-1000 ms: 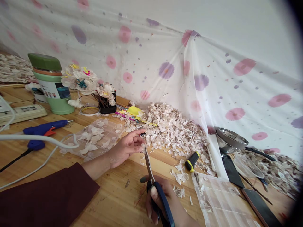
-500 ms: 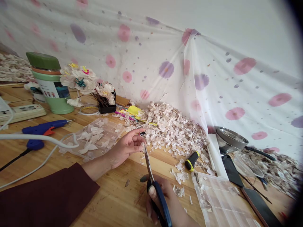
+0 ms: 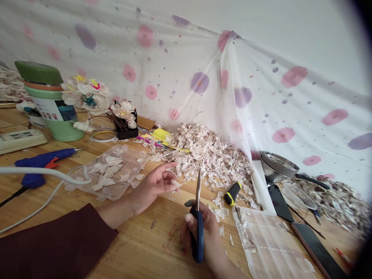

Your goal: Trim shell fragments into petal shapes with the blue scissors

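Between thumb and fingers of my left hand (image 3: 158,182) is a small pale petal (image 3: 176,184); my hand is closed in a pinch. My right hand (image 3: 207,232) is closed around the dark blue handles of a pair of scissors (image 3: 198,228), its blades pointing up and looking shut. The blades stand to the right of the petal, apart from it. Behind both hands lies a large heap of dry pale petals (image 3: 212,151). Larger petals rest on a clear plastic organizer lid or tray (image 3: 132,164) left of my left hand.
A blue glue gun (image 3: 43,158) with its cord lies at left, near a green cup (image 3: 68,130) and handmade flowers (image 3: 93,97). To the right are a black-yellow handle (image 3: 232,193), a clear compartment box (image 3: 270,240), a phone (image 3: 315,246) and a steel pan (image 3: 280,164).
The scissors have moved right and up, away from my left hand, and their blades now point more upright. The petal shows more clearly in my left hand. The view has shifted slightly.
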Demonstrator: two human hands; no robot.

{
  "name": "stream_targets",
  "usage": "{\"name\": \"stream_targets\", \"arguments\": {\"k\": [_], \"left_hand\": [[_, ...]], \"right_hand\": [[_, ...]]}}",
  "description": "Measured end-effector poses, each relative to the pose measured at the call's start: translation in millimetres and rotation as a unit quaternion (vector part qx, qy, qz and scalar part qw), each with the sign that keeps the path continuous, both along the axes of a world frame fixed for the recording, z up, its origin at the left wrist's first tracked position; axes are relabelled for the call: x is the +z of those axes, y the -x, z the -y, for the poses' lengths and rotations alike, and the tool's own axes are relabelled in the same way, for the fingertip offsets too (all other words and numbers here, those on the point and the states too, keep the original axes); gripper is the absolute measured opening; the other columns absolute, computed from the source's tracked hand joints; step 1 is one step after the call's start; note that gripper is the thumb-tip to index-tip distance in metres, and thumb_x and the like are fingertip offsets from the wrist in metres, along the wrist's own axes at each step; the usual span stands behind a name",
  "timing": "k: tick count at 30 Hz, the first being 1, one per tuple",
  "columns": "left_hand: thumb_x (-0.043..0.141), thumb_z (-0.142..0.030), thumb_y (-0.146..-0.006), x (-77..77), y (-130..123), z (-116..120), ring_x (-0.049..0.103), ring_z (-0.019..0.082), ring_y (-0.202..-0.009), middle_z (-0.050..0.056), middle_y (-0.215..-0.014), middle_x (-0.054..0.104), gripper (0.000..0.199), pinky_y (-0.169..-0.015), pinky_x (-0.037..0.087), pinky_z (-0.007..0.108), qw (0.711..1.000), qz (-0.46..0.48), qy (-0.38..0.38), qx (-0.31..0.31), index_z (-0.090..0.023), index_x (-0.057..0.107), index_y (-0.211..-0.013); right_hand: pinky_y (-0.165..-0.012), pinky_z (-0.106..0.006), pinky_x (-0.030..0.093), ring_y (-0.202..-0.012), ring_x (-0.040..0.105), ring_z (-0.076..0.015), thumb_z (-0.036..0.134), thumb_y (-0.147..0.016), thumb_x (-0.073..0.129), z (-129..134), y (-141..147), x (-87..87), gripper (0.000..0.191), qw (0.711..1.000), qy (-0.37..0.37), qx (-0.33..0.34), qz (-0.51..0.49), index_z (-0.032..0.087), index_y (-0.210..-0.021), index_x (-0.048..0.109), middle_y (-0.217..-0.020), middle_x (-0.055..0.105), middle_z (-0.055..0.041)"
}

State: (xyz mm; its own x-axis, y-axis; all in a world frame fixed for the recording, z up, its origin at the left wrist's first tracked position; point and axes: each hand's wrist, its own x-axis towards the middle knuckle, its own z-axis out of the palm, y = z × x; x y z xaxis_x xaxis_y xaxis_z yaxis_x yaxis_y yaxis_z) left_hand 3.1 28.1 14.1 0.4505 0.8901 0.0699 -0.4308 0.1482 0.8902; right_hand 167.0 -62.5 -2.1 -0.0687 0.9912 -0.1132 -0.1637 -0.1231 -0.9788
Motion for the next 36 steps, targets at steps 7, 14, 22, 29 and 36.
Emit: {"name": "stream_targets", "arguments": {"k": [7, 14, 22, 29, 36], "left_hand": [[0.077, -0.019, -0.070, -10.7, -11, 22, 0.058, 0.015, -0.078, -0.002, -0.081, 0.063, 0.061, -0.076, 0.040, 0.029, 0.993, -0.085, 0.007, -0.075, -0.024, 0.052, -0.125], [0.078, -0.022, -0.068, -14.4, -15, 21, 0.058, 0.015, -0.074, -0.003, -0.078, 0.063, 0.060, -0.071, 0.039, 0.028, 0.987, -0.133, -0.005, -0.092, -0.023, 0.052, -0.122], [0.078, -0.025, -0.069, -21.8, -13, 20, 0.060, 0.017, -0.076, -0.001, -0.079, 0.065, 0.058, -0.072, 0.041, 0.030, 0.983, -0.122, -0.024, -0.134, -0.024, 0.055, -0.122], [0.078, -0.026, -0.071, -29.3, -13, 17, 0.060, 0.017, -0.069, 0.000, -0.073, 0.066, 0.048, -0.068, 0.041, 0.030, 0.985, -0.111, -0.029, -0.130, -0.022, 0.059, -0.116], [0.078, -0.023, -0.071, -11.8, -12, 19, 0.058, 0.016, -0.074, -0.001, -0.078, 0.065, 0.049, -0.074, 0.043, 0.030, 0.992, -0.104, 0.010, -0.069, -0.022, 0.060, -0.116]], "right_hand": [[-0.042, -0.019, 0.040, -0.044, 0.051, -0.0092, 0.035, -0.058, 0.087, -3, 0, 2.4, 0.055, 0.988, -0.048, -0.142, -0.023, 0.021, -0.096, 0.051, -0.063, 0.067, 0.0032], [-0.043, -0.020, 0.038, -0.044, 0.049, -0.0096, 0.038, -0.064, 0.083, -4, 0, 8.6, 0.051, 0.985, -0.053, -0.164, -0.012, 0.020, -0.096, 0.048, -0.060, 0.065, 0.0042], [-0.044, -0.021, 0.039, -0.044, 0.050, -0.0093, 0.037, -0.066, 0.081, -5, -5, 4.6, 0.051, 0.988, -0.043, -0.150, -0.021, 0.020, -0.100, 0.046, -0.061, 0.063, 0.0059], [-0.043, -0.021, 0.038, -0.044, 0.050, -0.0101, 0.038, -0.064, 0.081, -7, -6, 1.6, 0.052, 0.990, -0.036, -0.138, -0.011, 0.020, -0.099, 0.047, -0.061, 0.062, 0.0058], [-0.043, -0.021, 0.035, -0.043, 0.045, -0.0102, 0.049, -0.074, 0.071, -7, -11, -0.7, 0.045, 0.992, -0.042, -0.105, 0.053, 0.020, -0.098, 0.046, -0.055, 0.051, 0.0087]]}}
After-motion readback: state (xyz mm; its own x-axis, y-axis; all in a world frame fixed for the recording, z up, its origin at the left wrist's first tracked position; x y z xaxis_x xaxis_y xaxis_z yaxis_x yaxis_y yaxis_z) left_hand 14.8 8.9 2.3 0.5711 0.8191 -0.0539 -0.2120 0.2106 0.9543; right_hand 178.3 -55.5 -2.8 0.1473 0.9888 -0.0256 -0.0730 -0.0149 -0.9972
